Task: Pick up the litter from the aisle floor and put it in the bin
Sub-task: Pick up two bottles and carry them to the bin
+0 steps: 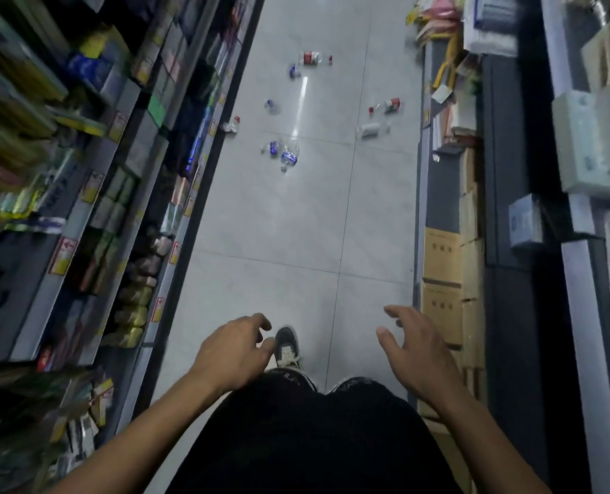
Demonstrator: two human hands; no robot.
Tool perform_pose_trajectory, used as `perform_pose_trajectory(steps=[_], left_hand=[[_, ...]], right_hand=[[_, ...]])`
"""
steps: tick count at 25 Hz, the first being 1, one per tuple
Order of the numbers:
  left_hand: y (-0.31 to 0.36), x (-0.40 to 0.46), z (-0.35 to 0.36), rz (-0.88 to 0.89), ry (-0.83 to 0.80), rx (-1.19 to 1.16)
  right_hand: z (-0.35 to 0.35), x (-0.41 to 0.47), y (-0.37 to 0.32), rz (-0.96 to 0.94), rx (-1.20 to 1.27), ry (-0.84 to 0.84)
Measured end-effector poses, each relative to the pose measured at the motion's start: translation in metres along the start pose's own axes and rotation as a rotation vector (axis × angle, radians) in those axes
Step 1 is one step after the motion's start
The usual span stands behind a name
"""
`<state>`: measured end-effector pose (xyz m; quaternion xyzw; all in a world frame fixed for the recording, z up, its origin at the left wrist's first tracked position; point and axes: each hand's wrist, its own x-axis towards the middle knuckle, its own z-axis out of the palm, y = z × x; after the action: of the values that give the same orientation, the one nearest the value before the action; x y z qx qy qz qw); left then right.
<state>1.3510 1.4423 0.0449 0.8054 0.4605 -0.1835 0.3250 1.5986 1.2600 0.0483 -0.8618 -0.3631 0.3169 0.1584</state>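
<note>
Litter lies scattered on the grey tiled aisle floor well ahead of me. Two crushed clear bottles with blue labels lie nearest. A crumpled white piece and a red-labelled bottle lie to the right. Another red-labelled bottle lies farthest. Small pieces sit by the left shelf base. My left hand hangs empty with fingers loosely curled. My right hand is empty with fingers spread. Both are far short of the litter. No bin is in view.
Stocked shelves line the left side of the aisle. Cardboard boxes are stacked along the right shelf base, with tissue packs above. My dark shoe stands on the floor between my hands.
</note>
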Motion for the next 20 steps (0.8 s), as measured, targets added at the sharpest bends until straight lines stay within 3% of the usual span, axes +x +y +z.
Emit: perform_pose_trajectory(steps=[10,20], left_hand=[[0.093,0.23,-0.143,0.066,0.012,0.084],[0.19,0.365,-0.209,-0.079,0.036,-0.002]], right_hand=[[-0.068,0.161,0.003,0.15,0.086,0.021],[-0.214,0.411,-0.016,-0.078,-0.081,-0.059]])
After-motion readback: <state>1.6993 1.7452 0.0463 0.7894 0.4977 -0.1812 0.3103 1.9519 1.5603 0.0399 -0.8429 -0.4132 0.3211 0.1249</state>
